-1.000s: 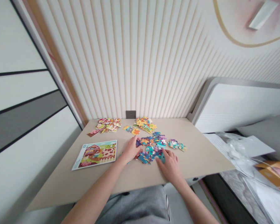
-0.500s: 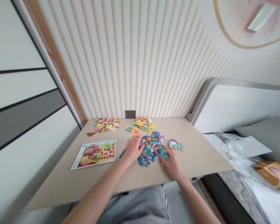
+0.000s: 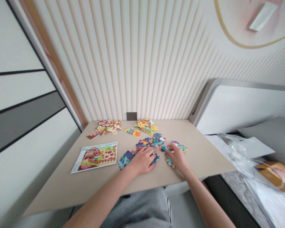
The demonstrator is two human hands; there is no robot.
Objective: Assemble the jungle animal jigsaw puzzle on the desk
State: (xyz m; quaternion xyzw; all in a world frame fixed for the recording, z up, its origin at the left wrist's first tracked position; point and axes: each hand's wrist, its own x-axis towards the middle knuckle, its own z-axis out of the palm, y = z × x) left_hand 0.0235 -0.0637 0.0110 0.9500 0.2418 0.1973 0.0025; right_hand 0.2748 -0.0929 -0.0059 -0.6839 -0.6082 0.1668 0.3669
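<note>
My left hand (image 3: 143, 161) lies palm down over the near side of a pile of blue and purple puzzle pieces (image 3: 158, 139), its fingers stretched across them. More blue-teal pieces (image 3: 126, 159) spread out to its left. My right hand (image 3: 177, 155) is closed, with a teal puzzle piece (image 3: 165, 148) at its fingertips by the pile's right side. Below that hand a light teal piece (image 3: 170, 162) lies on the table, partly covered. Just beyond the hand sit several purple and teal pieces (image 3: 181, 147).
A farm picture card (image 3: 96, 157) lies on the beige table (image 3: 61, 186) at the left. Red-brown pieces (image 3: 108, 127) and yellow pieces (image 3: 147, 126) are heaped near the ribbed wall. To the right stands a bed with a grey-edged headboard (image 3: 242, 109), with papers and plastic on it.
My left hand has come nearer and slightly right, flattening over the pile and uncovering pieces at its left. My right hand has shifted slightly up and right, leaving a light teal piece below it.
</note>
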